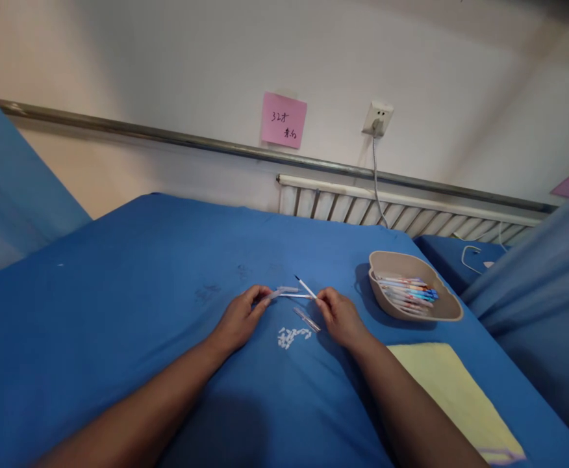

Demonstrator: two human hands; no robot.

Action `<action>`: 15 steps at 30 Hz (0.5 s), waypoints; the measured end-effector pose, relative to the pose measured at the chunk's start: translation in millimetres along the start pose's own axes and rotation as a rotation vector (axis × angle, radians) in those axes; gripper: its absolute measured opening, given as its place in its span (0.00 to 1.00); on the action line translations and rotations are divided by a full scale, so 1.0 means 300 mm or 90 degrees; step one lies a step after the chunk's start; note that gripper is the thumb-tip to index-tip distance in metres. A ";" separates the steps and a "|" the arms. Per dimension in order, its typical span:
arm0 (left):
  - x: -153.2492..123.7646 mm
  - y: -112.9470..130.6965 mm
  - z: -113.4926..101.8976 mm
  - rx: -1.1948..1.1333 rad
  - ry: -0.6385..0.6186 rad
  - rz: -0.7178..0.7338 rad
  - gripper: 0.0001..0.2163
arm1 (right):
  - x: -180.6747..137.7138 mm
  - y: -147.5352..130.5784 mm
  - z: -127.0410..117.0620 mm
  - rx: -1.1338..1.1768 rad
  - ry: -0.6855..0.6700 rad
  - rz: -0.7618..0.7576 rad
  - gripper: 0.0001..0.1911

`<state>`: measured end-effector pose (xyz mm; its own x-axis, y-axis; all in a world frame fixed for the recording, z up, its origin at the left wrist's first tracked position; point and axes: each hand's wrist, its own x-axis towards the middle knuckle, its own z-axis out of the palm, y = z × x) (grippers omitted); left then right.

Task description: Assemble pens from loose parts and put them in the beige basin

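My left hand is closed, thumb against fingers, on a clear pen barrel. My right hand pinches a slim white pen refill with a dark tip that points up and to the left. Between the two hands lies another thin white stick; which hand touches it, if either, I cannot tell. Just below, a clear pen part with a shiny end rests on the blue cloth. Nearer to me is a small loose pile of white bits.
A beige basin holding several pens stands at the right. A yellow cloth lies in front of it on the blue-covered table. Behind are a wall rail, a radiator and a socket with a hanging cord.
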<state>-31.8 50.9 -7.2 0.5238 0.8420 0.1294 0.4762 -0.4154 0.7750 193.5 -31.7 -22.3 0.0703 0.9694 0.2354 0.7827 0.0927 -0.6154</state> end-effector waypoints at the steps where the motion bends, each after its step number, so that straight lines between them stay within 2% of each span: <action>1: 0.000 -0.002 0.001 -0.003 -0.001 -0.006 0.12 | 0.001 0.002 -0.001 0.022 0.009 0.009 0.08; 8: 0.001 -0.004 0.001 0.006 0.012 -0.011 0.12 | 0.001 0.008 -0.021 0.097 0.096 -0.008 0.10; 15: -0.003 -0.006 0.003 0.012 0.012 0.003 0.11 | -0.003 0.013 -0.041 0.093 0.115 -0.016 0.11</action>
<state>-32.4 50.4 -9.3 0.5128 0.8463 0.1446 0.4877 -0.4257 0.7621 204.2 -35.0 -15.6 0.1711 0.9112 0.3748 0.6889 0.1614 -0.7067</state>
